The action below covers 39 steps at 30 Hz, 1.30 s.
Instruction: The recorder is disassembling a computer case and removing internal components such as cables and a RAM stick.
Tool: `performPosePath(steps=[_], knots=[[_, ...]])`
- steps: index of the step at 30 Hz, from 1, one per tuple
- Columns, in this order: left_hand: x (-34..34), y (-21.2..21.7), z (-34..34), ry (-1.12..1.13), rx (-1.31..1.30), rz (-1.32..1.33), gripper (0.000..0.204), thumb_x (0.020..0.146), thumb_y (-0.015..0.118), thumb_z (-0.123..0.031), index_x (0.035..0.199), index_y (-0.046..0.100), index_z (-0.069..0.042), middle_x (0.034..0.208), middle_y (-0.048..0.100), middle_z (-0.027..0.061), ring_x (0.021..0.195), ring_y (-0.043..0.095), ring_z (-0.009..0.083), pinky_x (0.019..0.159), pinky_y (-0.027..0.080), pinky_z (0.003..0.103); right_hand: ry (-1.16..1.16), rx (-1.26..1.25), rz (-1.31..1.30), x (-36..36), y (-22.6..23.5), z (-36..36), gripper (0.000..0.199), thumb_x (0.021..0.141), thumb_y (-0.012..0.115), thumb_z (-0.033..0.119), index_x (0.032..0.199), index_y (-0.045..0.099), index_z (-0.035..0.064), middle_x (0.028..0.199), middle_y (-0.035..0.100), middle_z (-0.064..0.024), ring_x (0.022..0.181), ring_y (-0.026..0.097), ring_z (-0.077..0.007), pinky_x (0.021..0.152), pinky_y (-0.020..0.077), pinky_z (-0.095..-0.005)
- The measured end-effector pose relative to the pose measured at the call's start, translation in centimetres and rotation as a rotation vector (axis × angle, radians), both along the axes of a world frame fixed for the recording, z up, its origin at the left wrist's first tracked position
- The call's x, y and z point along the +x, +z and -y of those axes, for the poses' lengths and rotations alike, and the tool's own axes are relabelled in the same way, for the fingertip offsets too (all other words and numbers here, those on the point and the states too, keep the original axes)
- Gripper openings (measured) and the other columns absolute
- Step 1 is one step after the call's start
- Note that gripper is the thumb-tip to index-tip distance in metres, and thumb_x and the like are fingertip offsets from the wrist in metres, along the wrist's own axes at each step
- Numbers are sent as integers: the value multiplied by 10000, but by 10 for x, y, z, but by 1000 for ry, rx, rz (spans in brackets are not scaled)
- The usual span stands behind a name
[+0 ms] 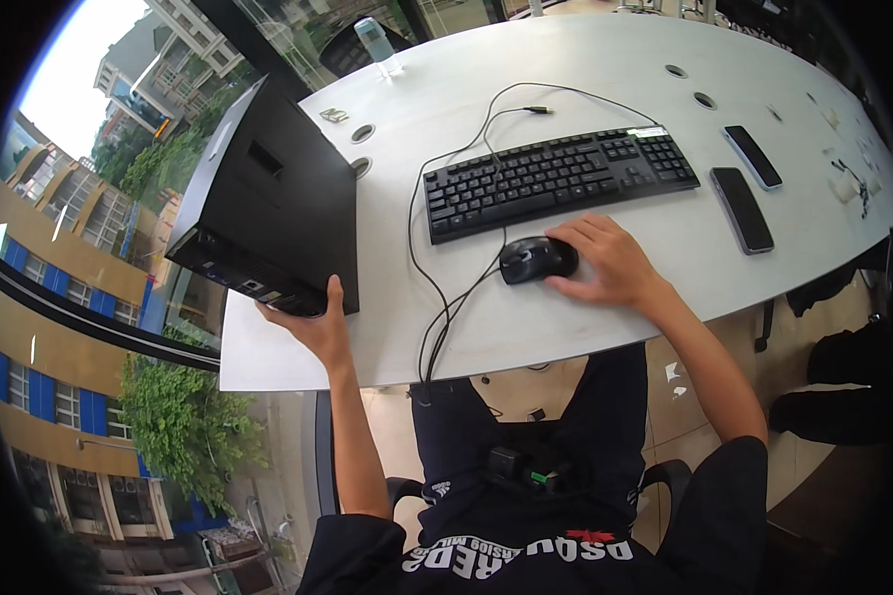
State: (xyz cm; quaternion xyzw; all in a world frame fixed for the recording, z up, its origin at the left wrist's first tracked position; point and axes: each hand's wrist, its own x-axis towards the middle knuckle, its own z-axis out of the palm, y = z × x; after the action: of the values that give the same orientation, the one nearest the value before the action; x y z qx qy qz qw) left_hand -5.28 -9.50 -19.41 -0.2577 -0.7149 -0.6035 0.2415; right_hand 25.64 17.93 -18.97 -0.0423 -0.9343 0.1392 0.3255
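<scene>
At one white table point(615, 59), the left hand point(318, 329) grips one computer case point(278, 198), the right hand point(610, 263) one mouse point(534, 260) below one keyboard point(571, 181).

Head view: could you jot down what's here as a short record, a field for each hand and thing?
Left grip: touching the near end of the black computer
Right grip: fingers and thumb about the right end of the black mouse
Keyboard: black, beyond the mouse
Phones: two, right of the keyboard
Bottle: near the far left edge
Table: white
</scene>
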Motion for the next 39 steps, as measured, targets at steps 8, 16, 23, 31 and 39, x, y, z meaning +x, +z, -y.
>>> performPosePath(steps=[8,16,23,31,39], knots=[[6,3,-1,-22,17,43,1169,810,888,-220,1591,59,42,1551,281,282,1404,398,367,1194,394,441,-170,19,29,-17,-8,-10,537,781,804,369,1176,664,32,1085,673,-100,1053,612,-263,943,473,-383],[-5,-15,8,-12,37,-17,1143,791,915,-224,1580,129,34,1514,367,291,1332,481,363,1154,436,454,-326,39,47,-25,-21,-31,553,801,799,370,1210,665,24,1111,675,-87,1088,611,-257,955,483,-379],[5,-9,3,-19,31,51,1126,801,898,-207,1582,119,22,1524,349,288,1353,463,364,1189,415,464,-425,-9,-16,-6,-23,-40,550,788,818,355,1208,675,29,1154,650,-98,1108,605,-262,1006,494,-394],[-2,-12,8,-24,16,11,1124,793,901,-203,1578,125,13,1518,348,279,1363,446,364,1194,421,455,-566,-41,5,-3,-20,-41,553,781,832,373,1185,676,28,1135,643,-83,1130,602,-262,1004,499,-376],[2,-10,5,-53,52,43,1103,795,892,-159,1574,129,8,1525,338,270,1361,444,345,1187,431,440,-613,-114,-20,4,-24,-44,564,782,840,375,1204,689,34,1155,652,-83,1139,601,-258,1048,472,-384]])
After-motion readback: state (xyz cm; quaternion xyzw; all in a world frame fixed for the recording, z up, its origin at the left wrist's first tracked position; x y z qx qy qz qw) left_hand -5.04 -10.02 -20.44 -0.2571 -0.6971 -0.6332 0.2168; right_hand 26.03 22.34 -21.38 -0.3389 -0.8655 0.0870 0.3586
